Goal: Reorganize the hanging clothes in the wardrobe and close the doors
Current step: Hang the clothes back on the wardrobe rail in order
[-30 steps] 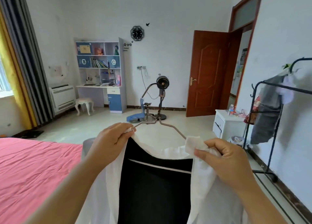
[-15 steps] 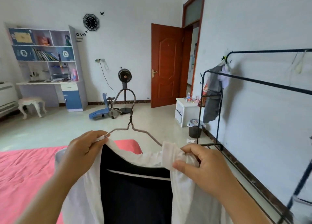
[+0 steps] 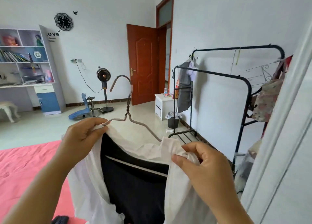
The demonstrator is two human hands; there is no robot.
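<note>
Head view: you hold a wire hanger (image 3: 135, 122) up in front of you, chest-high, with a garment draped on it. The hanger is thin grey wire, its neck twisted into a short braid and its hook (image 3: 120, 82) curving over to the left at the top. On it hangs a white shirt (image 3: 87, 181), open at the front, and inside it a black garment (image 3: 135, 186) with a thin white line running across just below the neckline.

Your left hand (image 3: 81, 137) has its fingers curled round the hanger's left shoulder, pinching the white fabric against the wire. Your right hand (image 3: 207, 169) pinches a bunched fold of the shirt's collar between thumb and fingers at the hanger's right shoulder; the wire disappears under the cloth there.

The clothes hang over the edge of a pink bed (image 3: 25, 169) at lower left. To the right stands a black clothes rack (image 3: 248, 92) with a grey garment (image 3: 184, 92) on its far end and a floral one (image 3: 266, 102) nearer you. A pale wardrobe door (image 3: 290, 139) fills the right edge. Beyond are a brown door (image 3: 143, 63), a standing fan (image 3: 103, 75) and a white bedside cabinet (image 3: 162, 105).
</note>
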